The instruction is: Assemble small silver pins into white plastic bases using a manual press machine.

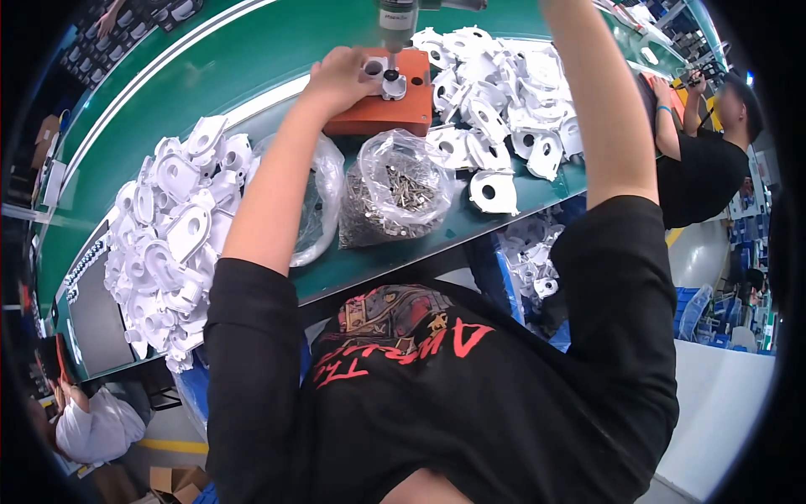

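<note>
A white plastic part (396, 87) lies on an orange fixture block (369, 118) at the far middle of the bench. My left hand (338, 81) grips its left side, fingers curled around the edge. A powered screwdriver (397, 21), upright with its bit pointing down, meets a black round spot on the part. My right forearm (604, 109) reaches up past the top edge, and the hand itself is out of the picture. In front of the block sits a clear plastic bag of small metal screws (411, 189), its mouth open.
White plastic parts are heaped at the left (168, 244) and right (495, 92) of the green bench (252, 67). Another clear bag (323, 202) lies beside the screws. More parts fill a blue-lined container (529, 260) below the edge. Co-workers sit at right (705, 168) and lower left (96, 424).
</note>
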